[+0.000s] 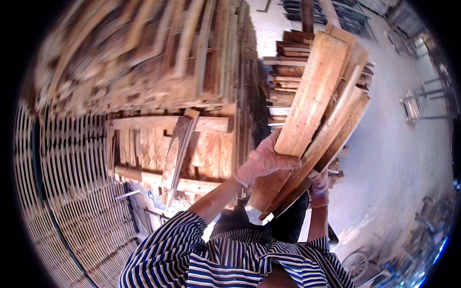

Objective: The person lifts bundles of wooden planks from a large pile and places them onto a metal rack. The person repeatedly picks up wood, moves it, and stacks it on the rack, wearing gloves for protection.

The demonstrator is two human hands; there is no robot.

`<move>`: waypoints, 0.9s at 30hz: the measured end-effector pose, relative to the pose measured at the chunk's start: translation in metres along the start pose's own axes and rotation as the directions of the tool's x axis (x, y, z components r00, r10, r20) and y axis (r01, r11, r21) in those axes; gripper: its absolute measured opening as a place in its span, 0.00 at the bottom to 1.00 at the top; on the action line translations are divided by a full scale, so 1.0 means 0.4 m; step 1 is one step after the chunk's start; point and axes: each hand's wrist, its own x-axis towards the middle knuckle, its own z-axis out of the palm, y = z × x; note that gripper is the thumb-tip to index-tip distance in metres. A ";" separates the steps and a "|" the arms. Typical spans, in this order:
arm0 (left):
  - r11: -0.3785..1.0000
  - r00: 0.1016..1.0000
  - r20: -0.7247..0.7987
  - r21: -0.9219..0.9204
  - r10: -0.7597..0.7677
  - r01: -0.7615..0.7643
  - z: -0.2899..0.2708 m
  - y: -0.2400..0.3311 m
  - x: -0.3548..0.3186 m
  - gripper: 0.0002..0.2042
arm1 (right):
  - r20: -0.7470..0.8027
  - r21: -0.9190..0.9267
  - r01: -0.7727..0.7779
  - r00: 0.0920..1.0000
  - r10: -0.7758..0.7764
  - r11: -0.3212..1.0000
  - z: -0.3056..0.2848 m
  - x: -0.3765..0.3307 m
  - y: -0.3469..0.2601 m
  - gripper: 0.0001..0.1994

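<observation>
Several rough wooden boards (314, 91) lie bundled between my two gloved hands, tilted up and away toward the right. My left hand (270, 162), in a pinkish knit glove, is wrapped around the bundle's left side near its lower end. On the opposite side my right hand (319, 185), gloved alike, grips the boards from the right, its fingers partly hidden by them. Just behind the bundle rises a stack of wood pieces (286, 86), partly covered by the boards I hold.
At left stands a large pile of planks (158, 43), blurred, above a wooden crate side (206, 149) with a loose slat (178, 151) leaning on it. A slatted wall (72, 177) fills the far left. Across the pale floor (379, 168) are a metal frame (422, 103) and a wheel (356, 265).
</observation>
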 end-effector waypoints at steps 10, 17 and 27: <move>0.992 0.972 -0.221 0.113 0.083 -0.059 -0.190 0.344 -0.449 0.50 | 0.262 -0.684 0.387 0.922 -0.286 0.618 0.609 -0.131 -0.059 0.46; 0.928 0.973 0.137 0.300 0.186 -0.220 -0.478 0.392 -0.675 0.40 | 0.578 -0.730 0.611 0.791 -0.201 0.307 0.781 -0.043 0.123 0.58; 0.880 0.914 -0.112 0.337 0.390 -0.334 -0.757 -0.037 -0.807 0.25 | 0.699 -0.706 0.618 0.686 0.200 0.346 0.773 0.061 0.406 0.61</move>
